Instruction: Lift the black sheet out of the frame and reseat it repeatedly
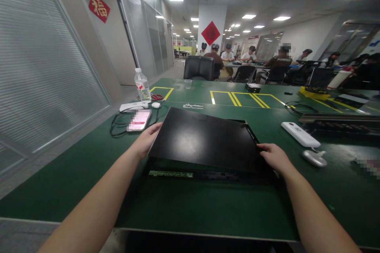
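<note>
The left hand [147,140] is gripping the left edge of a black metal lid [204,140], fingers curling around its rim. The right hand [276,157] is clasping the right edge the same way, with the fingers lying over the corner. Between the two hands, the lid is sitting tilted, near edge raised, over a flat black chassis [190,174]. A strip of green circuit board is showing in the gap at the near side. Both are lying in the middle of the green desk [192,205], close to the person.

To the left, a pink phone [139,120] is resting amid a loop of black cable, with a white remote-shaped device [133,106] just beyond it. A water bottle [142,85] is standing further back, with red-handled scissors [156,97] lying beside it. To the right, a long white device [300,134] and a grey mouse [314,158] are lying near each other. At the far edge, a clear plastic cup [188,84] is standing in front of a black chair [198,68]. Beyond that, seated people [228,53] are working at other desks.
</note>
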